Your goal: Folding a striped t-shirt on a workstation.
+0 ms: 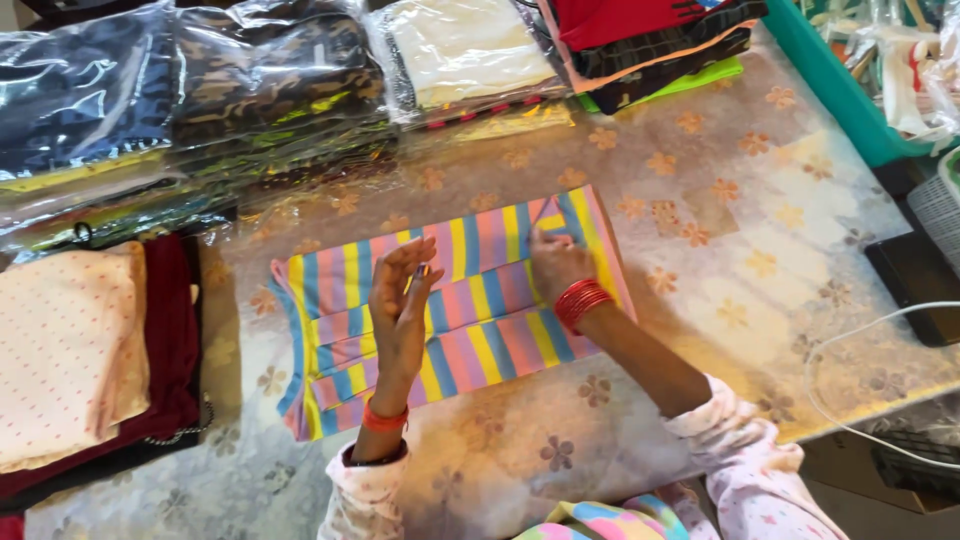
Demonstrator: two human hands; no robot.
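1. My right hand (556, 262) presses down near the top-right corner of the striped garment (455, 310), fingers pinching a small folded bit of cloth there, w/ red bangles (582, 301) on the wrist.
2. My left hand (400, 300) hovers above the garment's middle, palm up on edge, fingers loosely spread & holding nothing; a small dark item may sit at the fingertips, can't tell.
3. The garment lies flat & folded in bands on the flowered surface (720, 250), centre of view, its pink-edged left end toward the dotted cream cloth (65, 350).
4. Bagged clothes (270, 80) stack just beyond the garment; a teal bin (840, 100) sits far right of it, a white cable (850, 350) near its right side.
5. As I judge it, doing this well means: keep the right-hand pinch firm so the corner fold stays crisp, bring the left palm down flat to smooth bands outward, & line stripes edge to edge before creasing.
6. Risk, as I see it: the glossy cover on the surface lets the cloth slide, so press, don't drag.
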